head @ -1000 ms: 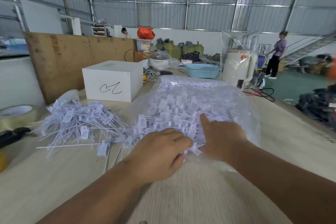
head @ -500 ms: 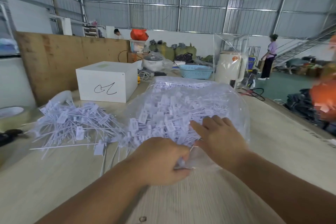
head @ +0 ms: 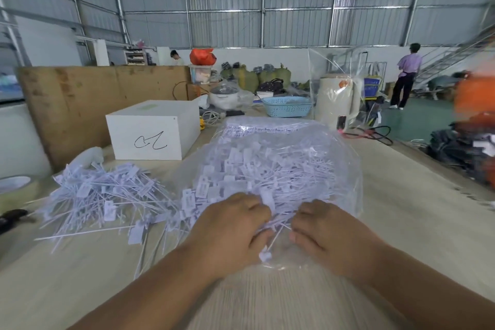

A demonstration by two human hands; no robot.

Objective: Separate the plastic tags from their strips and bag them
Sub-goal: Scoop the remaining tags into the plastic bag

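Left hand: the left hand (head: 230, 233) is curled at the bag's near edge, fingers pinching a bunch of tags with thin stems poking out toward the right hand.
Right hand: the right hand (head: 329, 236) is curled too, fingertips pinching the stems and bag film from the other side; half a second ago its fingers lay spread flat on the bag, now they've pulled in close to the left.
Bag: the clear bag (head: 345, 158) lies on the desk (head: 415, 222), stuffed with white tags (head: 267, 169), stems mostly running left to right.
Loose pile: a heap of tags on strips (head: 107, 195) sits just left of the bag, stems fanning every way.
Beyond: a white box (head: 152, 131) stands behind the heap; further back, a blue basket (head: 286, 107).
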